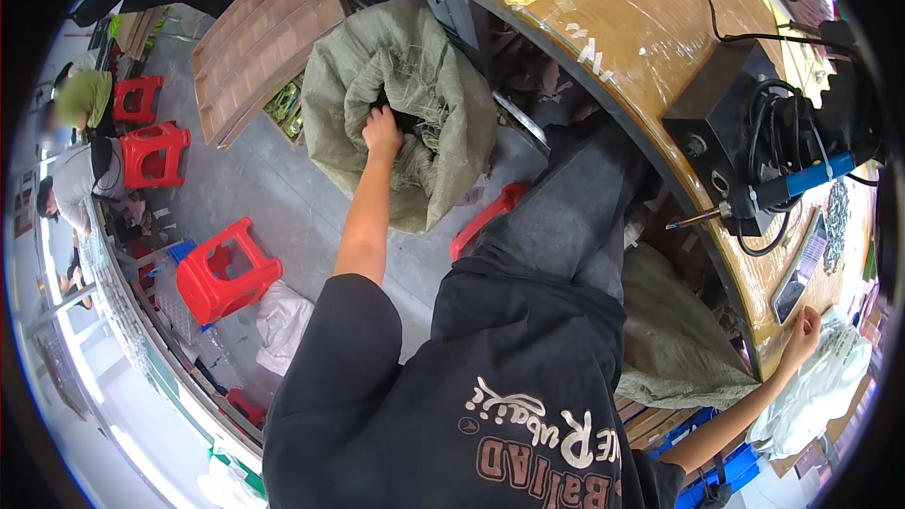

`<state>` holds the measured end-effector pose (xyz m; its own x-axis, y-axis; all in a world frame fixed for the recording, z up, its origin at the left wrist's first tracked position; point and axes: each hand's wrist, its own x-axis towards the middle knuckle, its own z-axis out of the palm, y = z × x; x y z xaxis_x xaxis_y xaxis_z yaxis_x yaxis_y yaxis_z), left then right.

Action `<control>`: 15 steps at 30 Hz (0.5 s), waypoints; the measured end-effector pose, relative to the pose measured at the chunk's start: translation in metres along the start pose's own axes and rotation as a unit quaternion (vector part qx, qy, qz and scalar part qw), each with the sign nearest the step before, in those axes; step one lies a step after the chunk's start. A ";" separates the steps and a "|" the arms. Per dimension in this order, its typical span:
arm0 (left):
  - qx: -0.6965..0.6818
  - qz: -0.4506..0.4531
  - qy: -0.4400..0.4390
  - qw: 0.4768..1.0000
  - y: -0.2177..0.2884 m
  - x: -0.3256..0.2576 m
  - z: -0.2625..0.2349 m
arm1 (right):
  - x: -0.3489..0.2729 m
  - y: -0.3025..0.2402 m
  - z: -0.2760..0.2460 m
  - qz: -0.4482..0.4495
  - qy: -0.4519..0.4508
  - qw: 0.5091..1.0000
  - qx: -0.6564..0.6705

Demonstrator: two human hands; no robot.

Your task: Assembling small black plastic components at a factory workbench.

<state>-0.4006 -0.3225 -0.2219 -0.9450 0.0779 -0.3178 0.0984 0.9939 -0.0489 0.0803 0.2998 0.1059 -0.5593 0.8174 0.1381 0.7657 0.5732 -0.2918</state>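
Note:
My left hand (382, 133) reaches into the mouth of a large grey-green woven sack (330, 75) on the floor. Its fingers are curled by the dark opening, and whatever they hold is hidden. Loose frayed strands hang around the sack's rolled-down rim. On the other side, my right hand (803, 335) is at the edge of the wooden worktable (650, 14), its fingers drawn together; I cannot make out anything in them. Beside it lie a pale translucent plastic bag (825, 382) and a phone (799, 269).
A soldering iron (754, 200) with a blue handle is mounted by a black box (721, 99) on the worktable. Red stools (226, 269) stand at left, near a white sack (285, 325). A brown compartmented tray (269, 38) leans beside the woven sack. People sit farther left.

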 end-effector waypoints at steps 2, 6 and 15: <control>0.044 -0.009 -0.039 0.998 -0.007 -0.009 -0.001 | -0.011 -0.008 0.003 0.009 0.025 0.999 0.045; 0.117 0.038 -0.022 0.992 -0.014 -0.018 0.017 | -0.020 -0.006 0.009 0.000 0.068 0.996 0.052; 0.068 0.026 -0.013 0.997 -0.014 -0.022 0.028 | -0.029 -0.008 0.023 0.004 0.136 0.988 0.076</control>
<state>-0.3725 -0.3401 -0.2406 -0.9293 0.1259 -0.3471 0.1904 0.9688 -0.1585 0.0828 0.2704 0.0823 -0.4309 0.8193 0.3781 0.7016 0.5677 -0.4306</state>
